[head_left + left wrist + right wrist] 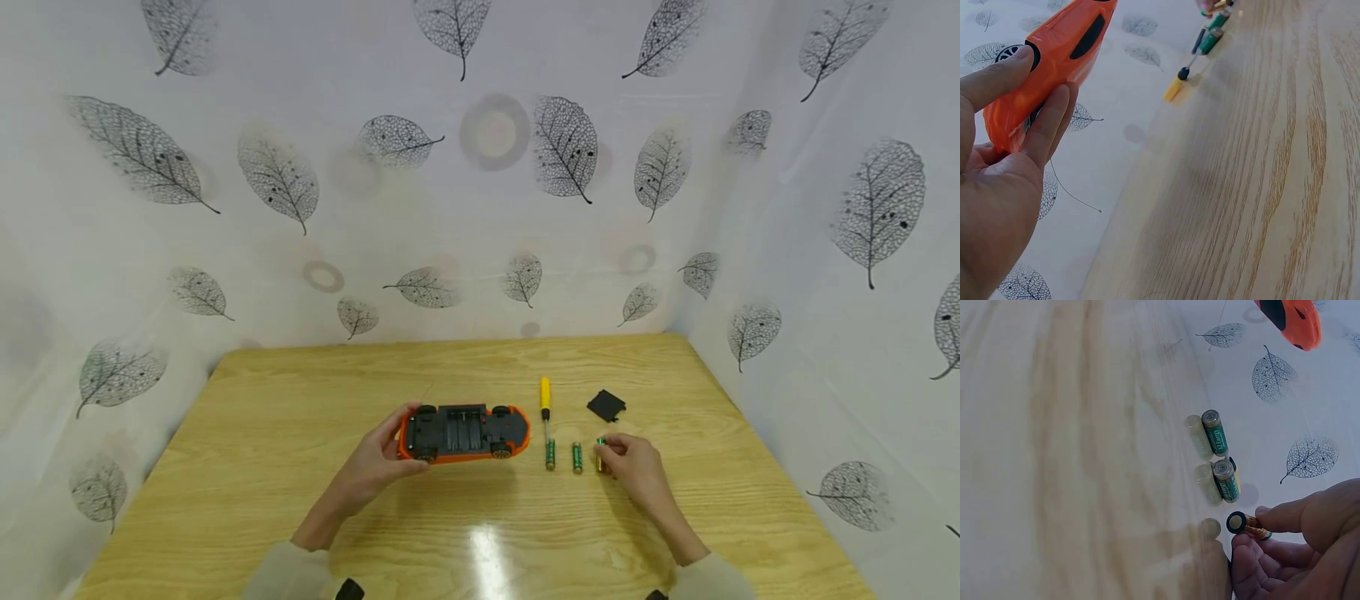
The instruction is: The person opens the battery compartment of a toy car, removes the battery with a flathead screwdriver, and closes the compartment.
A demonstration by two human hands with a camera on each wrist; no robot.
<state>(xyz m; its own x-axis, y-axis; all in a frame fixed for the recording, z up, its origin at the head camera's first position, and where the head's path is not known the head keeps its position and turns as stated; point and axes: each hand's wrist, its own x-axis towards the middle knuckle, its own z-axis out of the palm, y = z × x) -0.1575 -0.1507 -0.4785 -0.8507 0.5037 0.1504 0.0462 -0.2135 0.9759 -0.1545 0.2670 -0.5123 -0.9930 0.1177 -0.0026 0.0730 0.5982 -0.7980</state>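
Observation:
My left hand (369, 461) grips an orange toy car (508, 427) by one end, fingers on one side and thumb on the other. Its black underside faces the head camera and shows an uncovered battery compartment (463, 428) with bare slots. In the left wrist view the car's orange side and a wheel (1016, 56) lie against the thumb. My right hand (639, 469) pinches a green and gold battery (1252, 526) between thumb and fingers, low over the table. Left of that hand, two green batteries (551, 455) (577, 457) lie side by side on the wood.
A screwdriver with a yellow handle (545, 393) lies beyond the batteries, its shaft reaching towards the leftmost one. Behind my right hand is a small black cover (606, 406). The wooden table (285, 417) ends at a leaf-patterned cloth (465, 217) behind and at the sides.

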